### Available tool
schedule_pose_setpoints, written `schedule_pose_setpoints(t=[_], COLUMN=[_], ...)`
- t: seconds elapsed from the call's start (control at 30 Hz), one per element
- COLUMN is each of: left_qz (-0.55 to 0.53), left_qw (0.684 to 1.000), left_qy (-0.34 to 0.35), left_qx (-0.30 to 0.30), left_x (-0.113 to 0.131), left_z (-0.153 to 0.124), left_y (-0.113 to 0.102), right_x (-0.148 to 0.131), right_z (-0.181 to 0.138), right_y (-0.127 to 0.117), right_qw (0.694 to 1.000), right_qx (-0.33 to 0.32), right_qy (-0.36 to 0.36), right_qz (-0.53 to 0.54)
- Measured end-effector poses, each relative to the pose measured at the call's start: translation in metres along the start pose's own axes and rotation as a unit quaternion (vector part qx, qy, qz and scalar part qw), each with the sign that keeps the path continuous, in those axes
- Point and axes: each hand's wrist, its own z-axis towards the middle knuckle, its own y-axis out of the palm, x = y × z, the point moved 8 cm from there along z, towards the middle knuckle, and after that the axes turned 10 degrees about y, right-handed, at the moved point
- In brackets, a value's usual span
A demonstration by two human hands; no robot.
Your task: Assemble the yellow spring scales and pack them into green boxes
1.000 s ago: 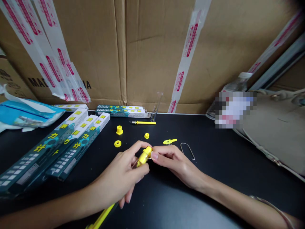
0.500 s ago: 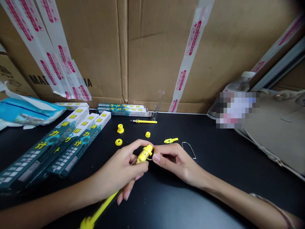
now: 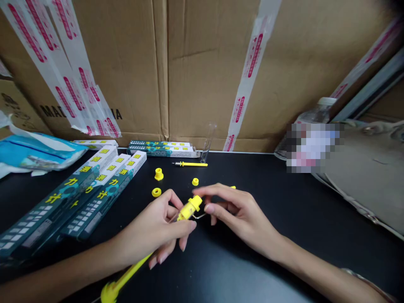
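My left hand (image 3: 167,227) is wrapped round the upper end of a spring scale, a clear tube with a yellow end cap (image 3: 192,207). Below this hand a yellow rod (image 3: 134,269) slants down to the lower left. A bent metal wire loop (image 3: 198,217) sticks out beside the cap. My right hand (image 3: 235,210) has its thumb and fingers closed at the wire's far end, and its index fingertip lies at the top of the cap. Partly hidden behind the right hand is a small yellow piece (image 3: 233,187).
Small yellow fittings (image 3: 158,174) and a yellow rod with a metal tip (image 3: 191,164) lie behind my hands. A clear tube (image 3: 207,143) stands by the cardboard (image 3: 205,84). Printed boxes (image 3: 107,181) lie left; a bottle (image 3: 311,115) and a bag (image 3: 366,160) are right.
My right index finger has lifted and stretched toward the cap's top. The right hand now covers the loose wire loop on the table and most of the small yellow piece.
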Motion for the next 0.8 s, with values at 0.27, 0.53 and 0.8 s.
schedule_pose_setpoints(t=[0.27,0.53,0.8], left_qz=[0.08,0.174,0.185], left_qw=[0.994,0.977,0.976], left_qy=[-0.05,-0.024,-0.032], left_qx=[-0.063,-0.123,-0.114], left_x=[-0.006,0.0,0.002], left_z=[-0.002,-0.007,-0.009], left_y=[0.002,0.009,0.01], right_x=[-0.008,-0.013,-0.008], right_z=[0.002,-0.003,-0.006], right_y=[0.001,0.003,0.011], right_qw=[0.997,0.993,0.996], right_qx=[-0.028,-0.003,-0.031], right_qy=[-0.018,-0.039,-0.019], right_qz=[-0.072,-0.113,-0.081])
